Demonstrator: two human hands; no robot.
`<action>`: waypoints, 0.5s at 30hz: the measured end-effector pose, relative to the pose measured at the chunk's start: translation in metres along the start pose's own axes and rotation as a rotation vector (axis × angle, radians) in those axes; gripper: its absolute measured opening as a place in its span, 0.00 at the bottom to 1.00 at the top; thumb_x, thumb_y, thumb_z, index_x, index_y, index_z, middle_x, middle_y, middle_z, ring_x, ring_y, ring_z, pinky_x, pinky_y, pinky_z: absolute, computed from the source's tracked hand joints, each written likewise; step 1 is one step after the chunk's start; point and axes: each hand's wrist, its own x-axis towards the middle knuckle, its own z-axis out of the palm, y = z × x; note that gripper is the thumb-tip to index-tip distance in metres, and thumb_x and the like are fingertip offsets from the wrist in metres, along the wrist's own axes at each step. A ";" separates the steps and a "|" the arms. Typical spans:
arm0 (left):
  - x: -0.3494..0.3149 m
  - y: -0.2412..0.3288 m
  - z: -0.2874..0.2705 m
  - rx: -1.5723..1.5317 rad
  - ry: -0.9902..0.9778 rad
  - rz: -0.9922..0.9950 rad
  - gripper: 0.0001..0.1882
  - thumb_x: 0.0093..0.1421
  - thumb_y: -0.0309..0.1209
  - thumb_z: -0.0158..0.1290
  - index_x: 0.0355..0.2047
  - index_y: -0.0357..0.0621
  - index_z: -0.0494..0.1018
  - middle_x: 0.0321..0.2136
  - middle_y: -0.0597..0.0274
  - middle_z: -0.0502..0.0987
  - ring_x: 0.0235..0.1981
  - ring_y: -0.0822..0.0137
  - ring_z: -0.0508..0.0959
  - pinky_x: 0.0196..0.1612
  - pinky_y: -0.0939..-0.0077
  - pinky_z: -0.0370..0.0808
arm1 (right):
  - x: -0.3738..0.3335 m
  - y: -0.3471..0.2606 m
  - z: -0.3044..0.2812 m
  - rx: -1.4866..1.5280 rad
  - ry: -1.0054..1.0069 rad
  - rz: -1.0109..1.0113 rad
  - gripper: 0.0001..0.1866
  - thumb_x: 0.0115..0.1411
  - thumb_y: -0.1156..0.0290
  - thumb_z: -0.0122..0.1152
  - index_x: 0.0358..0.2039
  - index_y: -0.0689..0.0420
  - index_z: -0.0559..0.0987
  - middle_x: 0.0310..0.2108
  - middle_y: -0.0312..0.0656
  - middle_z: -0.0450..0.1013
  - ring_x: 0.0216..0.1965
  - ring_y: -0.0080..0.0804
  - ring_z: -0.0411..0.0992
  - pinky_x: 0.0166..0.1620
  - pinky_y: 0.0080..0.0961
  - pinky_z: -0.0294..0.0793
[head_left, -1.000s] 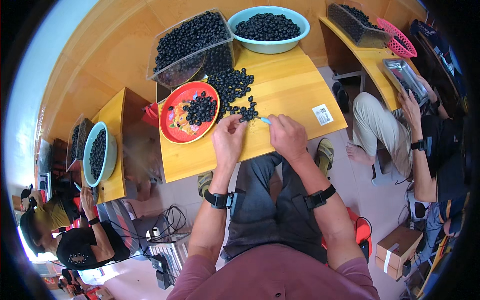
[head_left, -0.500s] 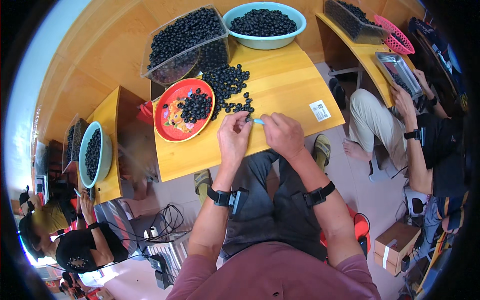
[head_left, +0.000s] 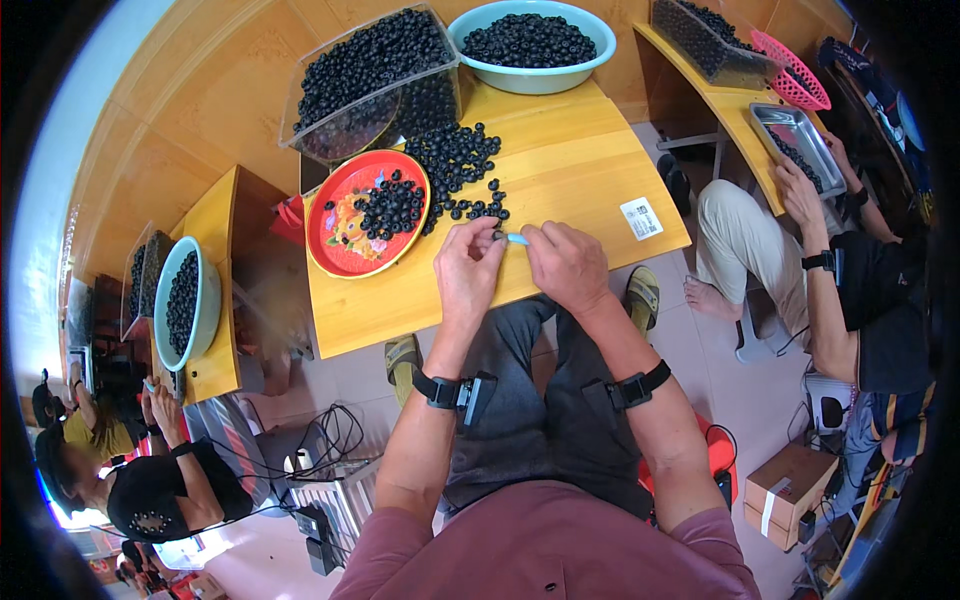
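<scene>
My left hand (head_left: 468, 268) is closed, pinching a small black round piece (head_left: 499, 236) between thumb and fingertips, above the table's near edge. In my right hand (head_left: 566, 264) is a thin light-blue tool (head_left: 517, 239), its tip up against the black piece. Most of the tool is hidden inside the fist. To the left of my hands stands a red round tray (head_left: 345, 252) with a flower pattern and a heap of black pieces (head_left: 393, 206) on it. More loose black pieces (head_left: 455, 160) lie spread on the wood beside the tray.
Behind the tray are a clear plastic bin (head_left: 372, 75) and a pale-blue basin (head_left: 535, 80), both full of black pieces. The yellow wooden table (head_left: 590, 150) bears a white label (head_left: 641, 218). Co-workers sit at tables on both sides. A cardboard box (head_left: 790, 490) stands on the floor.
My hands hold almost the same place and grip, with the tool still at the black piece. The co-worker at left has raised their hands slightly.
</scene>
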 end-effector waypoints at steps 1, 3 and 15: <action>0.000 0.000 0.000 0.000 0.000 -0.001 0.15 0.59 0.19 0.66 0.47 0.36 0.82 0.35 0.63 0.80 0.33 0.76 0.79 0.40 0.80 0.79 | 0.000 0.000 0.000 0.001 -0.001 0.001 0.02 0.59 0.71 0.62 0.31 0.55 0.78 0.24 0.39 0.69 0.27 0.37 0.76 0.30 0.36 0.77; 0.000 -0.002 0.000 0.023 -0.012 0.007 0.15 0.60 0.18 0.65 0.48 0.35 0.81 0.36 0.63 0.80 0.33 0.76 0.79 0.39 0.81 0.79 | 0.001 -0.001 -0.001 0.005 -0.002 0.002 0.02 0.59 0.71 0.62 0.31 0.55 0.78 0.23 0.39 0.69 0.27 0.38 0.76 0.30 0.36 0.77; 0.000 -0.003 -0.006 -0.377 -0.005 -0.164 0.16 0.61 0.17 0.65 0.49 0.34 0.76 0.35 0.67 0.79 0.34 0.80 0.78 0.40 0.85 0.77 | 0.000 -0.001 0.002 -0.021 -0.037 0.067 0.02 0.58 0.73 0.62 0.31 0.56 0.79 0.24 0.41 0.71 0.28 0.40 0.77 0.31 0.38 0.78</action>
